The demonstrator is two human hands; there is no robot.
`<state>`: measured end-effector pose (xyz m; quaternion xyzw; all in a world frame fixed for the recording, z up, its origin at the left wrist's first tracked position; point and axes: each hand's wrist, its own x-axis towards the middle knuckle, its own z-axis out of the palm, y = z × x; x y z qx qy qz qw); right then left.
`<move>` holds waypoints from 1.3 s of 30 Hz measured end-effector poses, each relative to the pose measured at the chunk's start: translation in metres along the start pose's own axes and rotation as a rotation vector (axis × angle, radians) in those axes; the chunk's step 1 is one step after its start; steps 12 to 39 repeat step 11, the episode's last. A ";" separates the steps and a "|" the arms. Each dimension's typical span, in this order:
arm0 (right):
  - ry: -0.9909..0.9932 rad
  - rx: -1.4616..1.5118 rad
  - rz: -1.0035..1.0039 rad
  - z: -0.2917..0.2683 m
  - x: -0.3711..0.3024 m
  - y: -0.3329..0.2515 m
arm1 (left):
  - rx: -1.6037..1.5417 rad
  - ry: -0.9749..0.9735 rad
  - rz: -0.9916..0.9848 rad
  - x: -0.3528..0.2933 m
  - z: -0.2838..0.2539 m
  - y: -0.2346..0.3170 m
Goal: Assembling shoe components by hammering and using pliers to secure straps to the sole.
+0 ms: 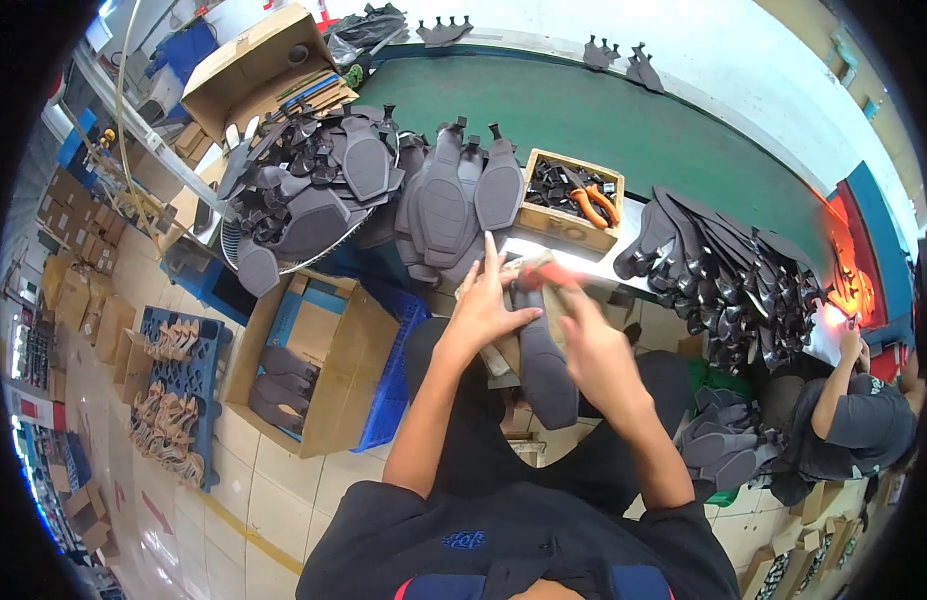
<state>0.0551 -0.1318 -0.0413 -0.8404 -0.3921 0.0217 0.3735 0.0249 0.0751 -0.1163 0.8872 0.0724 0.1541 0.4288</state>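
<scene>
A dark grey shoe sole (547,372) lies lengthwise between my knees, its wide end toward me. My left hand (481,312) steadies its narrow far end, with the thumb pressed on the sole and the index finger stretched away from me. Over that end, my right hand (601,350) is closed round a tool with a red part (550,272). Motion blurs the tool, so its exact kind is unclear. The support beneath the sole is mostly hidden.
Ahead, a wooden box (572,228) of small dark parts holds orange-handled pliers (590,200). Heeled soles (446,200) and a heaped basket (314,215) stand left of it; more soles (719,280) lie right. A cardboard box (349,385) is at left. A co-worker (864,425) sits at right.
</scene>
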 end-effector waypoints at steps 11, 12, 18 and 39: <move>-0.326 -0.107 0.335 -0.013 0.007 -0.017 | 0.049 -0.098 -0.029 -0.008 0.003 -0.003; -0.326 -0.107 0.335 -0.013 0.007 -0.017 | 0.049 -0.098 -0.029 -0.008 0.003 -0.003; -0.326 -0.107 0.335 -0.013 0.007 -0.017 | 0.049 -0.098 -0.029 -0.008 0.003 -0.003; -0.326 -0.107 0.335 -0.013 0.007 -0.017 | 0.049 -0.098 -0.029 -0.008 0.003 -0.003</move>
